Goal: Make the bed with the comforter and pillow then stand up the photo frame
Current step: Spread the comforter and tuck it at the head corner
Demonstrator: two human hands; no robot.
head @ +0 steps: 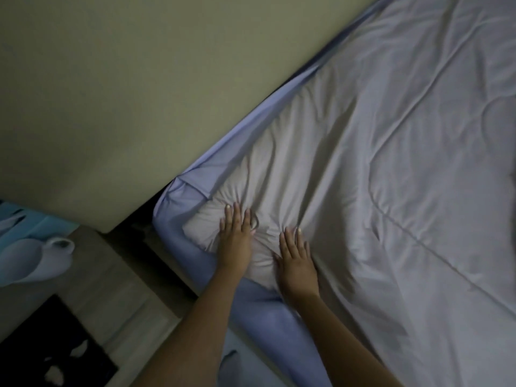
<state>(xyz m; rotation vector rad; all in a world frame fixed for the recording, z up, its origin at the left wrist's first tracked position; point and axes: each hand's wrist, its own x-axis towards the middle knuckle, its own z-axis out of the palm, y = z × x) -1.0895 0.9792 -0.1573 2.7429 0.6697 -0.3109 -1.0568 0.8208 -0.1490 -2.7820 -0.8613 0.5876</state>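
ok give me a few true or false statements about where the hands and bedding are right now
1. Both hands lie flat on the grey quilted comforter. True: the left hand and the right hand press it with straight fingers.
2. The hands are at the middle of the bed. False: they are at the comforter's corner, near the bed's edge.
3. A blue fitted sheet shows beyond the comforter's corner. True.
4. The right hand grips a pillow. False: no pillow is in view.
5. The comforter lies smooth under the hands. False: creases fan out around them.
6. A black mat lies on the floor beside the bed. True.
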